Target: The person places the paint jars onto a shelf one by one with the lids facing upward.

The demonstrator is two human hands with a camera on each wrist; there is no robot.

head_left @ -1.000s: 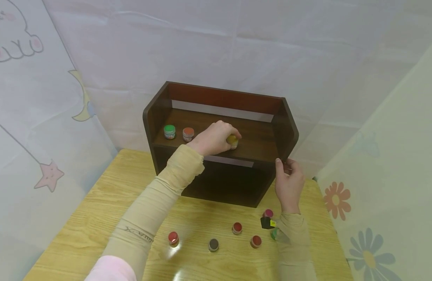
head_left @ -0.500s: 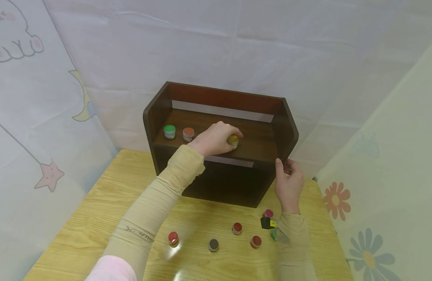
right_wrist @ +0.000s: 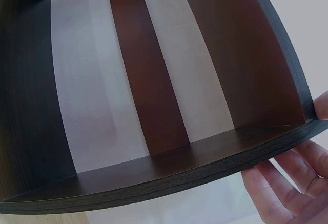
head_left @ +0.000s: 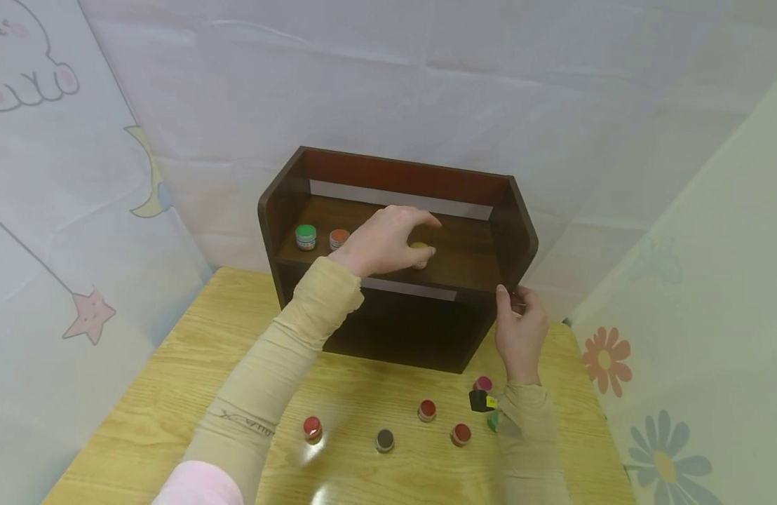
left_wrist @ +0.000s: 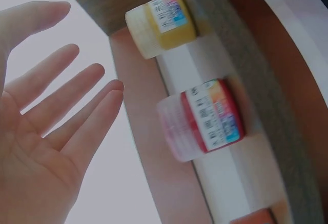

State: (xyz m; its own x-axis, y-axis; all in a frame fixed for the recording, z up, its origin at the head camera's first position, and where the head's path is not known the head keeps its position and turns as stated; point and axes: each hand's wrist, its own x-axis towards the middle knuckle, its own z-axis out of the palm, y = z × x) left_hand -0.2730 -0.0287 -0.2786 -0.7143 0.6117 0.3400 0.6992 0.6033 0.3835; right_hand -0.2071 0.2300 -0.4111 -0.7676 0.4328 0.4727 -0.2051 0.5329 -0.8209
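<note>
Over the upper board of a dark brown wooden shelf (head_left: 470, 266), my left hand (head_left: 388, 242) has its fingers spread and holds nothing. In the left wrist view, a gap separates these fingers from a small yellow paint jar (left_wrist: 174, 21), which stands near the board's front edge. Beside it stand a red paint jar (left_wrist: 210, 121) and an orange one (head_left: 339, 237); the red jar is hidden behind the hand in the head view. A green-lidded jar (head_left: 306, 237) is at the left end. My right hand (head_left: 521, 326) grips the shelf's right side panel between thumb and fingers.
On the wooden table (head_left: 193, 393) in front of the shelf stand several more jars, among them a red one (head_left: 312, 428), a dark one (head_left: 384, 440) and a magenta one (head_left: 483, 384). A printed cloth backdrop (head_left: 388, 84) surrounds the table.
My left hand has let go of the yellow paint jar, opening its fingers and lifting slightly. The jar stays on the board. My right hand keeps its grip on the shelf.
</note>
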